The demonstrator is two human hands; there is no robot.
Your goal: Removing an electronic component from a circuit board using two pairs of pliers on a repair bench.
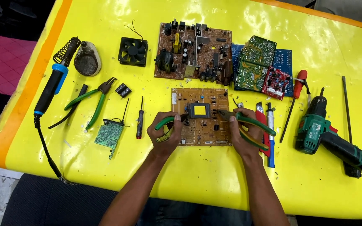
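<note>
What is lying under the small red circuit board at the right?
The small red circuit board lies on a blue board, beside a green board. What those boards cover is hidden.

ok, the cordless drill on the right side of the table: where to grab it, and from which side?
Probably best by the pistol handle of the green cordless drill, coming from above. It lies on its side with the chuck pointing away and the battery end toward the near right, so the handle lies flat and exposed. The long rod lies close on its right, so approach from above or the near side.

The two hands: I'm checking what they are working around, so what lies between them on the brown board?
In the head view, between the left hand and the right hand lies the brown circuit board, with a square yellow-topped black component at its middle.
</note>
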